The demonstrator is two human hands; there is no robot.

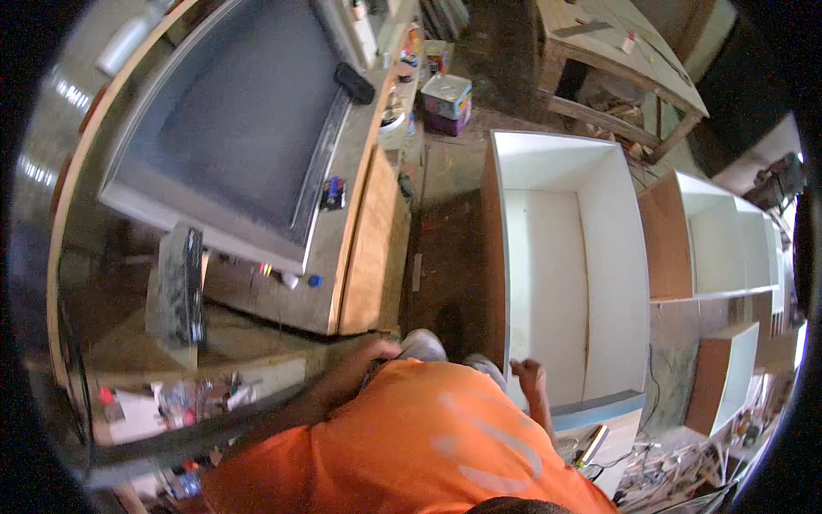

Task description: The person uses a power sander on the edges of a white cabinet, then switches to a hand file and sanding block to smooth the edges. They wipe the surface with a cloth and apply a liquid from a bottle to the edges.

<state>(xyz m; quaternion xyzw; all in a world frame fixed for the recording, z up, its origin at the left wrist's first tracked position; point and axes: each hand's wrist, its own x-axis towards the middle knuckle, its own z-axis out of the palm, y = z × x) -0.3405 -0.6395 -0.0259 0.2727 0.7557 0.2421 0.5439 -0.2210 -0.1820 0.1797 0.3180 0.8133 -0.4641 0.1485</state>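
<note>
My right hand (529,373) is over the lower left side of a tall open cabinet box (548,257) with a white inside and a brown outer side. Its fingers are curled; whether anything small is in them is hidden. On the other side of my orange shirt, my left hand (383,349) hangs low beside a pale grey rounded shape (423,346) at my feet. The fingers of that hand are too blurred and covered to read. A blue-grey strip (599,409) edges the cabinet's near end.
To the left, a workbench (368,248) carries a big dark framed panel (248,111). A lidded plastic bucket (447,103) stands on the floor beyond. Smaller white boxes (728,248) sit at right, with a wooden table (616,51) at far right and scraps (685,463) near right.
</note>
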